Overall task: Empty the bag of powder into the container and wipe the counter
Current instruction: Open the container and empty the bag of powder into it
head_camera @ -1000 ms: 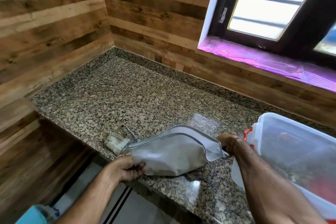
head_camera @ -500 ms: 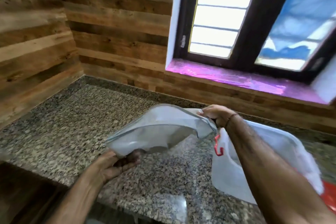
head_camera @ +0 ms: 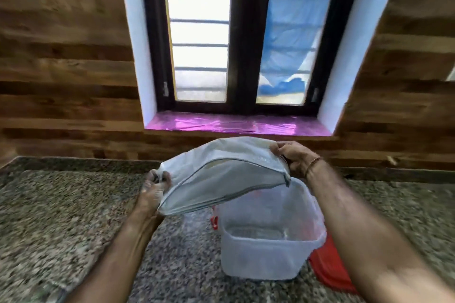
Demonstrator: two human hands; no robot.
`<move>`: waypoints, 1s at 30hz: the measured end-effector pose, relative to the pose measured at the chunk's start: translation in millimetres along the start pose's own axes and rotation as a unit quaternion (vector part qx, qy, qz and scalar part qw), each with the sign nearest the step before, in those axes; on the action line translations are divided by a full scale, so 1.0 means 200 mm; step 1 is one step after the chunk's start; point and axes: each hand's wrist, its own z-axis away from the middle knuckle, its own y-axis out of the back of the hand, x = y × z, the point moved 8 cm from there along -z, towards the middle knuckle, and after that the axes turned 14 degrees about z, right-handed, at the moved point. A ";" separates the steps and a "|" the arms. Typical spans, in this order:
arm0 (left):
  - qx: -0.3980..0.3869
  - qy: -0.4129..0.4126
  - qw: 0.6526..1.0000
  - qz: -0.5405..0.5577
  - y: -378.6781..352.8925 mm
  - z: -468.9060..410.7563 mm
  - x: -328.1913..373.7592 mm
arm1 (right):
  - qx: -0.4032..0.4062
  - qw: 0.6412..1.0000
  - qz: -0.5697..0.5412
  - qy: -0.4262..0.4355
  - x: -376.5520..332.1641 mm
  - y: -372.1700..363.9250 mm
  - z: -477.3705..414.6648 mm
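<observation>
1. Head view: one white bag [head_camera: 221, 179] is held up in the air, stretched between two hands.
2. Left hand [head_camera: 154, 189] grips the bag's left end, with the fingers [head_camera: 157, 177] curled tight round the bunched corner.
3. Right hand [head_camera: 293, 158] pinches the bag's upper right edge, fingers [head_camera: 278, 149] curled over it. One bracelet [head_camera: 314, 163] on that wrist.
4. The bag's right end hangs over the open top of one clear container [head_camera: 266, 258]. Cannot tell if they touch.
5. The container stands upright on the granite bench [head_camera: 61, 216]. One red lid [head_camera: 330, 270] lies at its right side, partly hidden.
6. Frame is blurred, so the bag's contents cannot be told.
</observation>
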 end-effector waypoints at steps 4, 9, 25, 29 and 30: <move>-0.027 -0.025 0.999 -0.018 -0.29 0.06 -0.11 | 0.032 0.999 -0.028 0.019 0.18 0.24 0.01; -0.011 -0.011 1.000 0.001 -0.45 0.15 -0.30 | 0.041 0.991 -0.123 0.041 0.42 0.40 -0.03; -0.019 0.068 0.989 -0.127 -0.52 0.17 -0.39 | 0.038 0.973 -0.212 0.088 0.53 0.44 -0.11; 0.002 0.172 0.980 -0.105 -0.56 0.11 -0.41 | 0.054 0.973 -0.198 0.103 0.52 0.44 -0.12; 0.015 0.190 0.978 -0.083 -0.57 0.10 -0.42 | 0.054 0.973 -0.197 0.105 0.52 0.43 -0.11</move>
